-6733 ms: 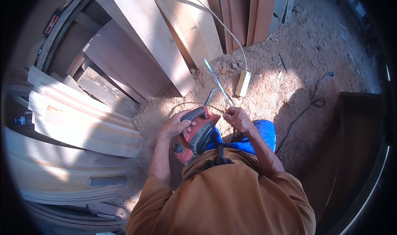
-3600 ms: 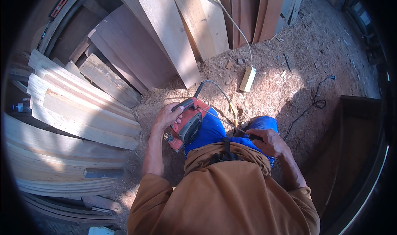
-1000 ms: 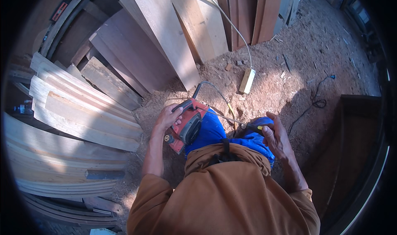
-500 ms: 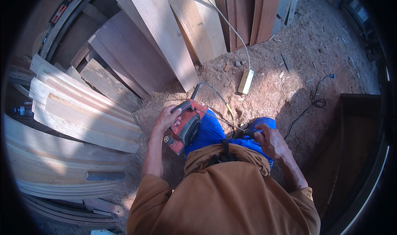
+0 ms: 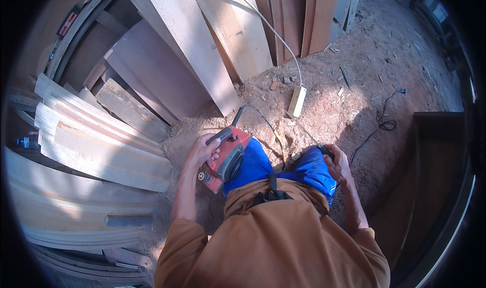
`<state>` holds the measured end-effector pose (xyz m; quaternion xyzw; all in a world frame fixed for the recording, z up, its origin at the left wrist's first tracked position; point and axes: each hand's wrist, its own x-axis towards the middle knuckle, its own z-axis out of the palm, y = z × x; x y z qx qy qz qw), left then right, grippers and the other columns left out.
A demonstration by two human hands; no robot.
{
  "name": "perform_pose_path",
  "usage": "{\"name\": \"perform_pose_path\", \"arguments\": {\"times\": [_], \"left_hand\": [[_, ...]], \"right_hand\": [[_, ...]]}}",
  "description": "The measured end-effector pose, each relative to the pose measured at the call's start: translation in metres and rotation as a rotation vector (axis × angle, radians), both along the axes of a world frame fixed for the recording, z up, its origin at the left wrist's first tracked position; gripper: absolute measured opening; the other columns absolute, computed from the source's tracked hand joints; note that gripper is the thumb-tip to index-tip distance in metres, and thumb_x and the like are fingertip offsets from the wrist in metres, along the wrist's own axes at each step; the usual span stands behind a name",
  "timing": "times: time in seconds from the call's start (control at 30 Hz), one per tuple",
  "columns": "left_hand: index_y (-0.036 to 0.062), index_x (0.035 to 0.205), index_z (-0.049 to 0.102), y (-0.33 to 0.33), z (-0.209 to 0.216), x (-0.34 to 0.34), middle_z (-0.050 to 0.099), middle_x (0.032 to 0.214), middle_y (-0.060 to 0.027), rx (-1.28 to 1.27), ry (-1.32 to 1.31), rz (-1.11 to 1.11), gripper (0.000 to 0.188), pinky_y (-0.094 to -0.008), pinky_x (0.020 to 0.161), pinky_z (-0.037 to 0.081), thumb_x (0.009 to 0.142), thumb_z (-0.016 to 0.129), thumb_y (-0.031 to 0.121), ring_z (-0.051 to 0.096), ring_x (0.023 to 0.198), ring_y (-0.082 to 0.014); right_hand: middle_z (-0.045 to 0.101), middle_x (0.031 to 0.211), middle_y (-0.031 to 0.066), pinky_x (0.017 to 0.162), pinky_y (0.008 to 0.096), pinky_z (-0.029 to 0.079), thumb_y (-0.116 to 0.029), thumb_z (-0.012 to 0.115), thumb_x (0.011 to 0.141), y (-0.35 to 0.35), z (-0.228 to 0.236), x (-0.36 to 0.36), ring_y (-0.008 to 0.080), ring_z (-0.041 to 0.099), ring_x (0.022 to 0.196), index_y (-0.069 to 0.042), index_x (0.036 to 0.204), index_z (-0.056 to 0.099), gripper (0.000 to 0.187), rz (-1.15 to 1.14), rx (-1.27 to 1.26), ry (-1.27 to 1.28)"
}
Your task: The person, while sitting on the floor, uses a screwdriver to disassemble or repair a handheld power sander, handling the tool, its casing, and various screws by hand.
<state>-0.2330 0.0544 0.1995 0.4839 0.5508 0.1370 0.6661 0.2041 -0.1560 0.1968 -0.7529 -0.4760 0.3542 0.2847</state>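
Observation:
My left hand (image 5: pixel 206 150) is wrapped round the black handle of a red electric hand planer (image 5: pixel 232 159). The planer rests against my left thigh, its round knob toward the lower left. From the handle's end a dark cord (image 5: pixel 259 110) curves over and down between my knees, with a yellow stretch on it. Above my right knee my right hand (image 5: pixel 338 162) is closed on a dark-handled tool (image 5: pixel 323 150). A long thin shaft (image 5: pixel 305 130) points from it toward the upper left; its exact kind is not clear.
Long boards (image 5: pixel 187 40) lean along the far side, and stacked planks (image 5: pixel 101 156) lie at left. A pale power strip (image 5: pixel 297 101) with a white cable lies on the shavings-covered ground ahead. At right are a loose black cord (image 5: pixel 387 125) and a dark wooden box-like frame (image 5: pixel 438 117).
My right hand has moved up and to the right; the thin shaft has swung from near the planer to point toward the power strip. The planer has shifted slightly left in view.

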Motion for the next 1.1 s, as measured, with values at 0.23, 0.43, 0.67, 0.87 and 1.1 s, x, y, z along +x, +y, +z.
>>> {"name": "perform_pose_path", "arguments": {"times": [0.23, 0.43, 0.67, 0.87, 1.1], "left_hand": [[0.0015, 0.131, 0.061, -0.023, 0.035, 0.018, 0.063, 0.082, -0.0023, 0.041, -0.108, 0.085, 0.039, -0.0239, 0.058, 0.051, 0.102, 0.063, 0.027, 0.061, 0.064, -0.0096], [0.0035, 0.134, 0.061, -0.036, 0.014, 0.047, 0.063, 0.083, -0.0020, -0.053, -0.171, 0.073, 0.041, -0.0233, 0.058, 0.052, 0.102, 0.061, 0.029, 0.061, 0.066, -0.0090], [0.0018, 0.133, 0.062, -0.034, 0.013, 0.058, 0.061, 0.080, -0.0025, 0.000, -0.100, -0.001, 0.040, -0.0234, 0.058, 0.052, 0.103, 0.058, 0.028, 0.059, 0.064, -0.0082], [0.0010, 0.133, 0.061, -0.029, 0.006, 0.052, 0.062, 0.080, -0.0034, -0.008, -0.105, 0.005, 0.041, -0.0236, 0.057, 0.052, 0.103, 0.058, 0.028, 0.060, 0.061, -0.0091], [0.0001, 0.132, 0.061, -0.024, 0.007, 0.061, 0.063, 0.078, -0.0032, 0.022, 0.007, -0.036, 0.041, -0.0234, 0.056, 0.051, 0.103, 0.059, 0.029, 0.061, 0.061, -0.0089]], "right_hand": [[0.069, 0.110, 0.0234, 0.092, 0.0483, 0.052, -0.024, 0.064, 0.092, 0.025, -0.082, -0.016, 0.0406, 0.066, 0.104, -0.003, 0.125, 0.062, 0.039, 0.050, 0.028, -0.741], [0.074, 0.095, 0.0189, 0.082, 0.0448, 0.055, -0.026, 0.066, 0.093, 0.108, 0.027, -0.116, 0.0367, 0.071, 0.091, -0.003, 0.103, 0.074, 0.026, 0.248, 0.166, -0.081], [0.073, 0.098, 0.0230, 0.086, 0.0510, 0.055, -0.036, 0.059, 0.095, 0.143, 0.006, -0.142, 0.0415, 0.070, 0.098, -0.006, 0.099, 0.073, 0.033, 0.405, -0.144, -0.166], [0.070, 0.091, 0.0254, 0.080, 0.0522, 0.054, -0.033, 0.060, 0.093, 0.146, -0.042, -0.157, 0.0441, 0.068, 0.089, -0.002, 0.097, 0.071, 0.033, 0.362, -0.006, -0.055], [0.067, 0.092, 0.0220, 0.081, 0.0524, 0.053, -0.020, 0.064, 0.083, 0.143, -0.053, -0.161, 0.0427, 0.066, 0.092, -0.003, 0.091, 0.065, 0.018, 0.348, 0.167, -0.144]]}}
